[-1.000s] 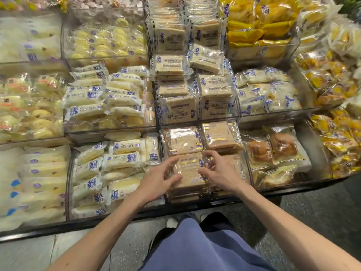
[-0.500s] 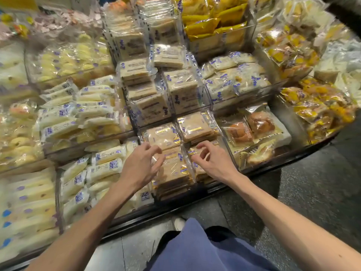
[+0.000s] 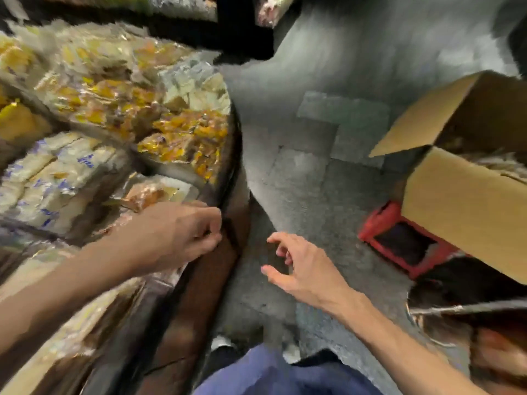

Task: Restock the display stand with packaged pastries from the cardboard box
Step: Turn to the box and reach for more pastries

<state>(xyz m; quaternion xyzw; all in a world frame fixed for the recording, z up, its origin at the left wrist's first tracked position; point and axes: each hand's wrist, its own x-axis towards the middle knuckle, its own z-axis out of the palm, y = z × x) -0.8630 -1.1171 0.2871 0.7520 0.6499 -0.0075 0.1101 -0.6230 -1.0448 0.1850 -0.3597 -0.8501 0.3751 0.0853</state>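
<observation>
Head view, blurred: right hand (image 3: 302,270) hangs empty at 6 o'clock over the grey floor (image 3: 313,166), fingers loosely spread. Left hand (image 3: 176,235) at 8 o'clock curls by the display stand (image 3: 232,166) rim; I cannot tell whether it grips anything. Packaged pastries (image 3: 182,138) fill the stand at 10 o'clock. The open cardboard box (image 3: 462,212) sits at 3 o'clock on a red stool (image 3: 379,220).

Bare floor (image 3: 299,181) open between display stand (image 3: 232,155) and cardboard box (image 3: 462,212); red stool (image 3: 373,226) beneath box.
</observation>
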